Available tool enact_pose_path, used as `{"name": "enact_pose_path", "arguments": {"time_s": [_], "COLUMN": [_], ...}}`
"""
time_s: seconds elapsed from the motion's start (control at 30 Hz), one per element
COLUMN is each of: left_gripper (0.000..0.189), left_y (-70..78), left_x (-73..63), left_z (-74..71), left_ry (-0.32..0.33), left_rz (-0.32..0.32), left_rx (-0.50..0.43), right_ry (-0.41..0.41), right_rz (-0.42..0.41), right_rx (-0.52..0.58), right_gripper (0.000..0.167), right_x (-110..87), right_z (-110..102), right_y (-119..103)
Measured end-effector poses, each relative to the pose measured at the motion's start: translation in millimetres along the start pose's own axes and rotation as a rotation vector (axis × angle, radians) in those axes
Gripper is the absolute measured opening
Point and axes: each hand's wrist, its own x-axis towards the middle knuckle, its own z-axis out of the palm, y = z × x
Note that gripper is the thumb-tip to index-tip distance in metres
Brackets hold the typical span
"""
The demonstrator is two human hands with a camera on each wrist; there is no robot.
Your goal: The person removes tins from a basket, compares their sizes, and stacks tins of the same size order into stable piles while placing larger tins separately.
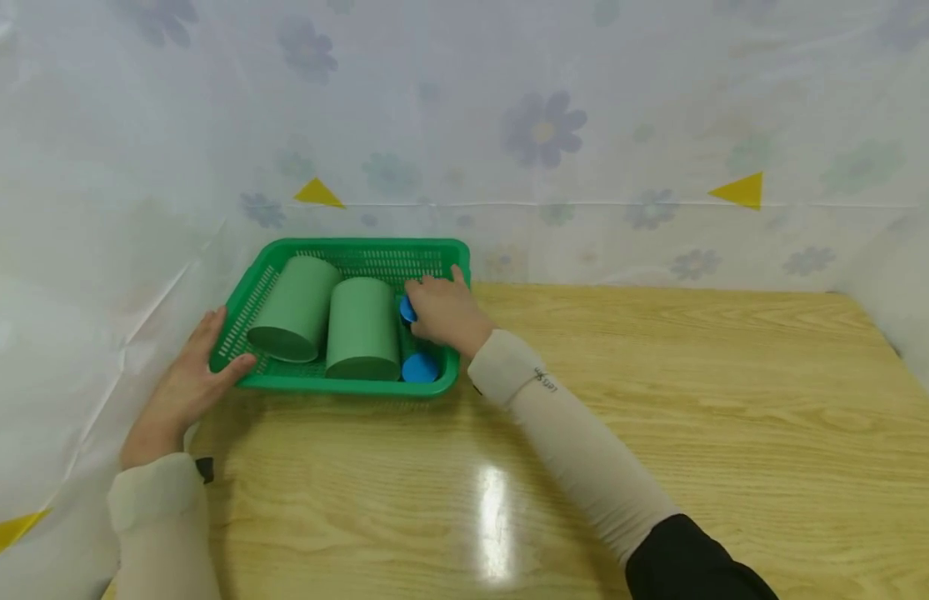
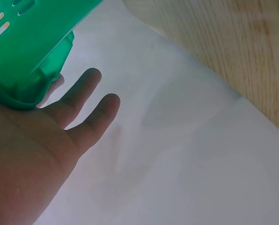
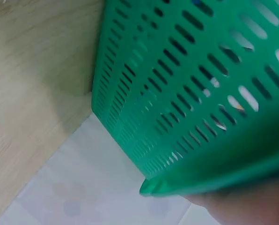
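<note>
A green plastic basket (image 1: 344,387) with slotted walls holds two large light-green cylinders (image 1: 362,325) lying side by side. At its right end, a blue round-ended piece (image 1: 421,367) lies near the front wall. My right hand (image 1: 445,312) reaches inside, thumb and fingers around a second blue piece (image 1: 407,310), mostly hidden by the hand. My left hand (image 1: 194,379) rests against the basket's front left corner, thumb by the rim. In the left wrist view, its fingers (image 2: 95,122) extend straight beyond the basket corner. The right wrist view shows mainly the slotted basket wall (image 3: 177,84).
The basket stands on a wood-grain table (image 1: 659,433), at the back left. Behind the table hangs a white flowered sheet (image 1: 464,125) with yellow triangles (image 1: 741,192); the sheet also runs along the left side, close to my left hand.
</note>
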Motion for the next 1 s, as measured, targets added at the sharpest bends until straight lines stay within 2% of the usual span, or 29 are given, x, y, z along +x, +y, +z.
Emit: {"name": "enact_pose_path", "arguments": {"time_s": [0.1, 0.27, 0.43, 0.6, 0.7, 0.83, 1.0], "left_gripper": [0.089, 0.089, 0.088, 0.087, 0.087, 0.087, 0.087], "left_y": [-0.1, -0.7, -1.0, 1.1, 0.8, -3.4, -7.0], "left_x": [0.0, 0.2, 0.3, 0.7, 0.5, -1.4, -2.7], "left_z": [-0.5, -0.7, 1.0, 1.2, 1.2, 1.2, 0.8], "left_ry": [0.005, 0.007, 0.012, 0.009, 0.012, 0.029, 0.024], "left_rz": [0.003, 0.009, 0.011, 0.012, 0.013, 0.028, 0.028], "left_rx": [-0.002, -0.004, -0.008, -0.010, -0.013, -0.035, -0.046], "right_ry": [0.033, 0.084, 0.189, 0.331, 0.385, 0.402, 0.419], "right_rz": [0.000, -0.008, -0.015, -0.048, -0.069, -0.077, -0.046], "right_rx": [0.080, 0.331, 0.552, 0.638, 0.663, 0.691, 0.754], "right_gripper": [0.059, 0.066, 0.065, 0.062, 0.061, 0.064, 0.065], "right_x": [-2.3, -11.6, -25.1, -36.5, -42.4, -49.9, -60.6], "right_z": [-6, -14, -13, -12, -13, -14, -9], "right_y": [3, 9, 18, 30, 39, 52, 72]}}
